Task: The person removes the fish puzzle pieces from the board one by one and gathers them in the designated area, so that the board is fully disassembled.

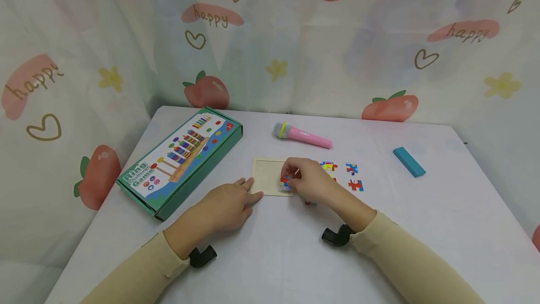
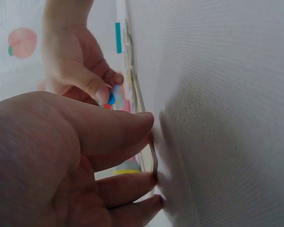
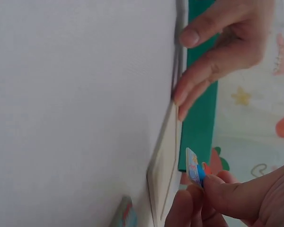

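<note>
A shallow wooden puzzle tray [image 1: 265, 177] lies flat on the table with a bare inside. My left hand [image 1: 229, 204] rests at its left edge, and the fingertips touch the rim and the tabletop beside it. Over the tray's right part, my right hand [image 1: 310, 179] pinches a red and blue jigsaw piece [image 3: 195, 166] between thumb and fingers. In the right wrist view the piece is held tilted above the tray. Several more jigsaw pieces [image 1: 355, 185] lie to the right of the tray, some partly hidden by the right hand.
A green ring game box [image 1: 181, 158] lies at the left. Behind the tray is a pink toy microphone [image 1: 304, 136]. A teal block [image 1: 409, 162] lies at the right. Patterned cloth [image 1: 329, 50] hangs behind the white table [image 1: 270, 257].
</note>
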{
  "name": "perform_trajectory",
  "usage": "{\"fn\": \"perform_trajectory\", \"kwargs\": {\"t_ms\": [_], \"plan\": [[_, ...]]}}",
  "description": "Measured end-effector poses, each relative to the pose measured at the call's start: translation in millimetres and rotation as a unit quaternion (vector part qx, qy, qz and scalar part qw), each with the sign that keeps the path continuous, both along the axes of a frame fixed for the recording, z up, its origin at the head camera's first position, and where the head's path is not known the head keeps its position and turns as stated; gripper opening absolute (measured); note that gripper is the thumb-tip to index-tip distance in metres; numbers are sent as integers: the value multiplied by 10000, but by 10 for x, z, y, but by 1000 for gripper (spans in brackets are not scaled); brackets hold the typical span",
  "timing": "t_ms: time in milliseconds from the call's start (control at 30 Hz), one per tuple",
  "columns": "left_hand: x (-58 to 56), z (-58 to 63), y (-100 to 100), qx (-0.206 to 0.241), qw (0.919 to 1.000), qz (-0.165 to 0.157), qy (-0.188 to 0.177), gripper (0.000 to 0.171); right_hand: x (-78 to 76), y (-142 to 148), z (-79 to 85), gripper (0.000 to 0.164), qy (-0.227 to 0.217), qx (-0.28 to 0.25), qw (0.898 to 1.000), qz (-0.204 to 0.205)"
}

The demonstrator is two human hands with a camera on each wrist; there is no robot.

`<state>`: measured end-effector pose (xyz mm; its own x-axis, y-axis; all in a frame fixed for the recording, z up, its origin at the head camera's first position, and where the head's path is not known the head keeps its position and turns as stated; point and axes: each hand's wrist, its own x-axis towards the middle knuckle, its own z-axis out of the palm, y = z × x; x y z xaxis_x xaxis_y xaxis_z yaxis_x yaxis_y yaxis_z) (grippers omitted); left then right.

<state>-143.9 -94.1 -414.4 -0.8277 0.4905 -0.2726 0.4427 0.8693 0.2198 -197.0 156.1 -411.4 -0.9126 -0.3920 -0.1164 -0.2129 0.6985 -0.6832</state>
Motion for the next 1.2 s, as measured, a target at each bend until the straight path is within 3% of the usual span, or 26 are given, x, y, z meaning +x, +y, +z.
{"fn": "perform_trajectory", "kwargs": {"t_ms": [300,433,767,1200], "plan": [[31,-7,-6,29,10000,41,20,49,105,475,142,20,-136,-131,9995,-238],[37,-12,-15,54,9999,21,95,48,179,766,177,16,-192,60,9990,-410],[32,-17,-19,99,9999,-28,101,48,411,1432,79,16,-470,202,9959,-749],[33,3,-1,22,10000,10,94,48,422,1604,-54,19,-655,518,9917,-974]]}}
